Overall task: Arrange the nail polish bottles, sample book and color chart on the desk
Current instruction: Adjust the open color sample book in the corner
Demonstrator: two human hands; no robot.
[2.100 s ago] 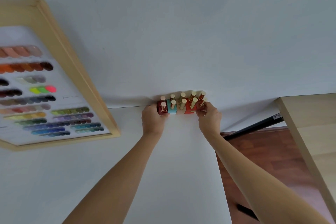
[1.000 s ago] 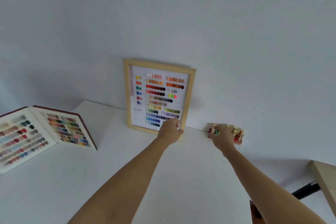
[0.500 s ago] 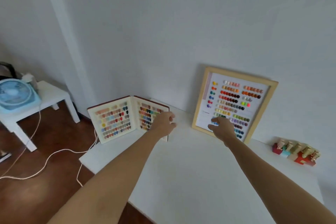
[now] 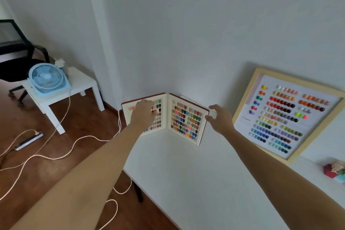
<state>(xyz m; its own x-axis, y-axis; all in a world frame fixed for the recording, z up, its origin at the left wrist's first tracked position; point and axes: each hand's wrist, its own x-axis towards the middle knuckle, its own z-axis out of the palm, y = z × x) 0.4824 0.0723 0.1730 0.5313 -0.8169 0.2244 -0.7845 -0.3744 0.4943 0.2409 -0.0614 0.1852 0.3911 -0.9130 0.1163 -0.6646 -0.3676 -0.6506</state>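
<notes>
The sample book stands open and upright at the far left corner of the white desk, its pages full of coloured nail swatches. My left hand lies over the left page, fingers spread, holding nothing. My right hand is at the outer edge of the right cover, fingers apart; whether it touches the cover I cannot tell. The wood-framed color chart leans against the wall to the right. The nail polish bottles cluster at the right edge of the view, partly cut off.
Left of the desk, a blue fan sits on a small white side table, with a black chair behind. Cables and a power strip lie on the wooden floor.
Both hands left the bottles, passed the color chart and moved left to the sample book. My view swung left with them, so the bottles slid to the right edge.
</notes>
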